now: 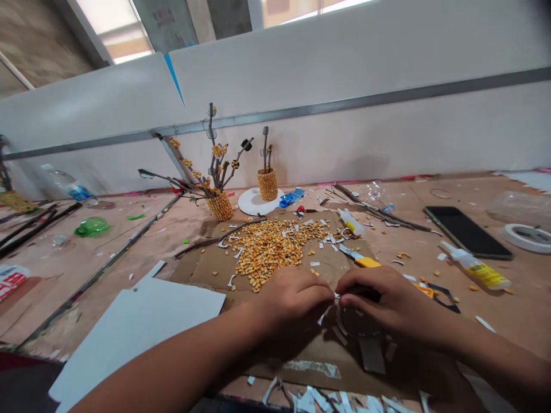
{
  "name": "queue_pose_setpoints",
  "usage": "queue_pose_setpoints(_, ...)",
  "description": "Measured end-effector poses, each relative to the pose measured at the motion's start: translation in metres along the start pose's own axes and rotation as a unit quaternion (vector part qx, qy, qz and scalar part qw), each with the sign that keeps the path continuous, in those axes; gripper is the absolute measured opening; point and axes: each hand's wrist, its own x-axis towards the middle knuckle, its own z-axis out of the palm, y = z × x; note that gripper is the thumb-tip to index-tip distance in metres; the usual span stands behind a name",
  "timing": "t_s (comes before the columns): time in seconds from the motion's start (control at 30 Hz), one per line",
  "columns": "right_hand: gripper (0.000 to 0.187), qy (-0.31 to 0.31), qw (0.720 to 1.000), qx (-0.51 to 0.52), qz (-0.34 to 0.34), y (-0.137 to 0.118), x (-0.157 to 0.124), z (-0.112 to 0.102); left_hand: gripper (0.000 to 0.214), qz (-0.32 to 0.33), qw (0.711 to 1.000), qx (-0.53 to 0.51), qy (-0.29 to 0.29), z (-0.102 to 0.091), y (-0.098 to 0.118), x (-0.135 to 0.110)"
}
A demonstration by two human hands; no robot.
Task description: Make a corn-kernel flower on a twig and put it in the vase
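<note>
My left hand [297,295] and my right hand [383,292] meet above a brown cardboard sheet [202,261], fingertips pinched together. A small white piece [337,296] shows between them; its full shape is hidden by the fingers. Below my right hand lies a roll of clear tape [361,324], partly covered. A heap of yellow corn kernels [271,249] spreads on the cardboard just beyond my left hand. Close to my right hand's knuckles is a yellow utility knife [364,260] with its blade toward the kernels.
Two corn-covered pots [220,205] with twigs stand behind, one on a white disc [247,202]. On the right lie a glue bottle [480,269], a phone [467,231] and a white tape roll [529,237]. White card [146,327] lies left; paper scraps [318,400] line the front edge.
</note>
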Motion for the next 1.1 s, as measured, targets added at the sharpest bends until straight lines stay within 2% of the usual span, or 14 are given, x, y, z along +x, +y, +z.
queue_pose_setpoints(0.1, 0.023, 0.012, 1.0, -0.006, -0.002, -0.001, 0.001, -0.002, 0.011, 0.026, 0.999, 0.021, -0.003, -0.002, 0.004, 0.001)
queue_pose_setpoints(0.2, 0.022, 0.039, 0.999, -0.014, -0.007, -0.002, 0.004, -0.005, 0.016, 0.013, 1.0, 0.021, 0.004, -0.005, 0.009, 0.003)
queue_pose_setpoints(0.3, 0.02, 0.045, 0.999, 0.008, -0.015, -0.002, 0.008, -0.009, 0.013, -0.039, 0.999, 0.036, 0.009, -0.015, 0.006, 0.008)
queue_pose_setpoints(0.4, 0.018, 0.048, 0.998, 0.041, -0.004, -0.001, 0.011, -0.013, 0.012, -0.117, 0.989, 0.089, -0.01, -0.038, -0.016, 0.019)
queue_pose_setpoints(0.47, 0.019, 0.052, 0.998, 0.042, 0.011, 0.0, 0.013, -0.015, 0.021, -0.242, 0.957, 0.156, -0.015, -0.058, -0.042, 0.025)
queue_pose_setpoints(0.53, 0.02, 0.055, 0.998, 0.037, 0.021, 0.001, 0.013, -0.018, 0.03, -0.346, 0.91, 0.227, -0.033, -0.078, -0.07, 0.028)
queue_pose_setpoints(0.63, 0.02, 0.061, 0.997, 0.023, 0.027, 0.005, 0.013, -0.025, 0.031, -0.43, 0.849, 0.3, -0.066, -0.101, -0.107, 0.021)
queue_pose_setpoints(0.7, 0.02, 0.084, 0.996, 0.008, 0.035, 0.01, 0.013, -0.034, 0.028, -0.448, 0.836, 0.31, -0.06, -0.11, -0.123, 0.014)
queue_pose_setpoints(0.8, 0.023, 0.149, 0.987, -0.022, 0.059, 0.022, 0.013, -0.052, 0.026, -0.448, 0.841, 0.298, -0.059, -0.109, -0.131, 0.007)
queue_pose_setpoints(0.87, 0.027, 0.19, 0.978, -0.039, 0.074, 0.031, 0.012, -0.064, 0.024, -0.418, 0.867, 0.262, -0.078, -0.1, -0.125, 0.008)
queue_pose_setpoints(1.0, 0.038, 0.242, 0.964, -0.054, 0.097, 0.045, 0.011, -0.079, 0.014, -0.28, 0.933, 0.112, -0.198, -0.073, -0.086, 0.019)
queue_pose_setpoints(1.1, 0.041, 0.269, 0.955, -0.066, 0.111, 0.05, 0.01, -0.085, 0.016, -0.198, 0.942, 0.036, -0.269, -0.056, -0.047, 0.024)
